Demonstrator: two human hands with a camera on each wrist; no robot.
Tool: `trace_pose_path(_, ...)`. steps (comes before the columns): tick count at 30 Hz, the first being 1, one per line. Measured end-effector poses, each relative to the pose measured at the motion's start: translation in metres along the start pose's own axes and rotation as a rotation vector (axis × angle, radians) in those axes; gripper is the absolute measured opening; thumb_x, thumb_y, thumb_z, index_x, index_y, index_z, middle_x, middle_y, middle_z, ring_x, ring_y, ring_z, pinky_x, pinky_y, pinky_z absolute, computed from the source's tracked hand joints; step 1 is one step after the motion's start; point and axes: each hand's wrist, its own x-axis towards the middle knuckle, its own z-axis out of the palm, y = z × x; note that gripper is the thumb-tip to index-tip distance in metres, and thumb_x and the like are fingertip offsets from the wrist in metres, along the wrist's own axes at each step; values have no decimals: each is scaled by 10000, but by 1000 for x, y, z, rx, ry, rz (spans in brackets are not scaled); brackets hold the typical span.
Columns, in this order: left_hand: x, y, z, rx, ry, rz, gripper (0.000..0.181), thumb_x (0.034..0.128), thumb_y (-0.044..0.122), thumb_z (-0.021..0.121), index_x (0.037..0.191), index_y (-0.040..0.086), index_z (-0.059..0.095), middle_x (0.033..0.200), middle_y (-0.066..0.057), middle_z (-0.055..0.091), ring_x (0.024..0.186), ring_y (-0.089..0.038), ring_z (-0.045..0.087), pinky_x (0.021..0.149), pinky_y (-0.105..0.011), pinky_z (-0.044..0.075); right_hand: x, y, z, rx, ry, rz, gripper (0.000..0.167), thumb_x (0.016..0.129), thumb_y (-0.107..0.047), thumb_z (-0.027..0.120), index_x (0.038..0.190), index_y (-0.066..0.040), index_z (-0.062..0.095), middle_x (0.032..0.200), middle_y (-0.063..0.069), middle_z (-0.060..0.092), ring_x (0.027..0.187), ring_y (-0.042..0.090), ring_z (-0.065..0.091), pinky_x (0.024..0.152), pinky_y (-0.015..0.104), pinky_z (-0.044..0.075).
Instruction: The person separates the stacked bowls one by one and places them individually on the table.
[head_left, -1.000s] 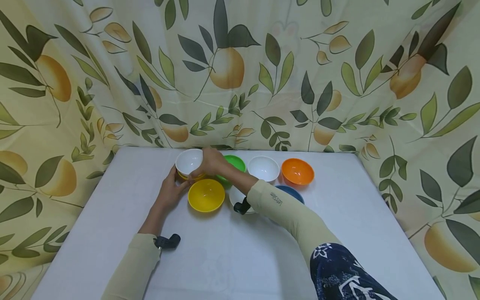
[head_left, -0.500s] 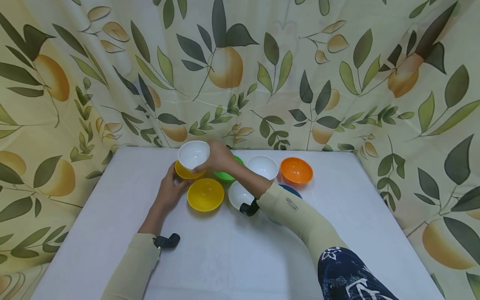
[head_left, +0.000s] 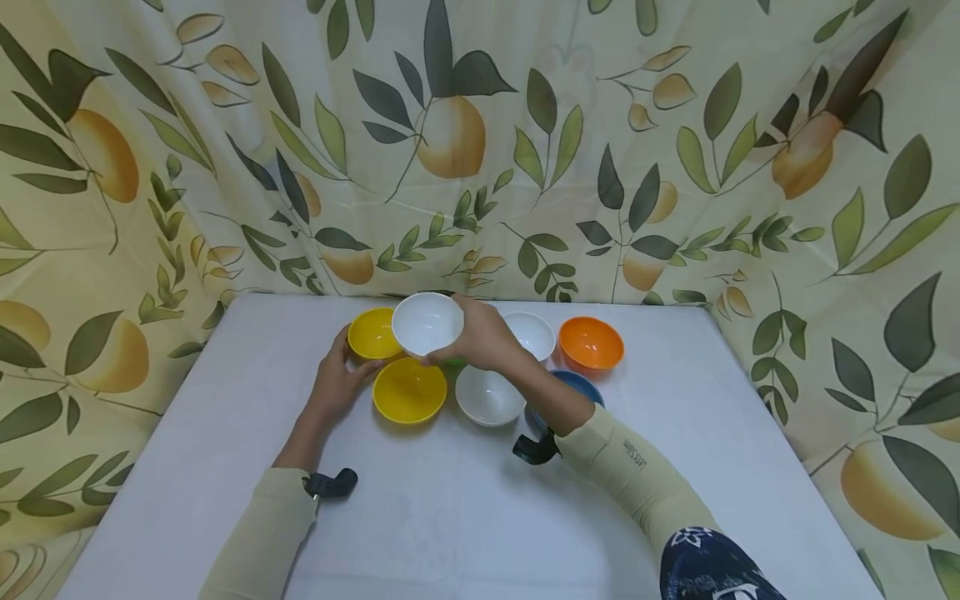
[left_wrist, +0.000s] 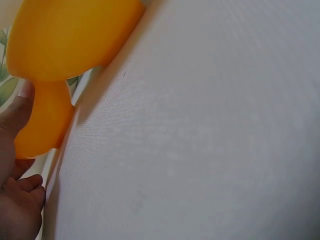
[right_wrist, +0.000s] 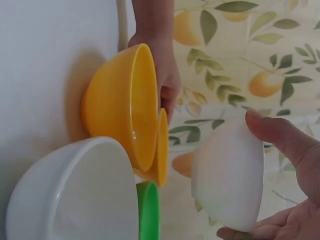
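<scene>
My right hand pinches a white bowl at its rim and holds it raised, partly over the green bowl, which is mostly hidden. In the right wrist view, the thumb and fingers span the lifted white bowl, apart from the other bowls. My left hand holds the rear yellow bowl by its side. Its thumb and fingers go round that small yellow bowl in the left wrist view. Just in front stands a larger yellow bowl, close to the left thumb.
Right of the front yellow bowl sits another white bowl, then a blue bowl, partly behind my right forearm. At the back are a white bowl and an orange bowl. A patterned curtain hangs behind the white-covered table.
My right hand has lifted the white bowl off the rear yellow bowl and moved it right. The left hand stays at the rear yellow bowl, whose inside now shows.
</scene>
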Motion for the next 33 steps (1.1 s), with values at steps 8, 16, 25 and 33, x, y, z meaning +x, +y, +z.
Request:
trace_pose_path(8, 0, 1, 0, 4, 4, -38, 996, 974, 325, 789, 1703, 170, 129, 1742, -78, 198, 1599, -295, 149, 1280, -556, 146, -30, 15, -19, 0, 17, 35, 1148, 667, -419, 1005, 1583, -44, 424, 1417, 162, 616, 1184, 348, 621, 956, 512, 594)
trace_pose_path(16, 0, 1, -1, 7, 4, -24, 1001, 968, 356, 790, 1702, 161, 137, 1741, -80, 202, 1598, -297, 154, 1279, -558, 153, -56, 33, -34, 43, 75, 22, 1019, 661, -370, 1015, 1490, -55, 514, 1339, 141, 652, 1138, 352, 636, 911, 512, 612)
trace_pose_path(25, 0, 2, -1, 14, 7, -33, 1005, 963, 364, 794, 1702, 167, 142, 1741, -77, 202, 1597, -301, 156, 1276, -568, 160, -86, 57, -52, 102, 146, 69, 927, 675, -334, 1013, 1438, -82, 550, 1313, 118, 658, 1132, 351, 626, 941, 548, 583)
trace_pose_path(33, 0, 1, -1, 9, 6, -36, 1004, 965, 342, 797, 1702, 164, 138, 1744, -86, 191, 1597, -314, 152, 1274, -575, 159, -110, 78, -58, 108, 187, 103, 947, 684, -300, 1016, 1438, 15, 537, 1347, 192, 634, 1168, 394, 598, 986, 605, 548)
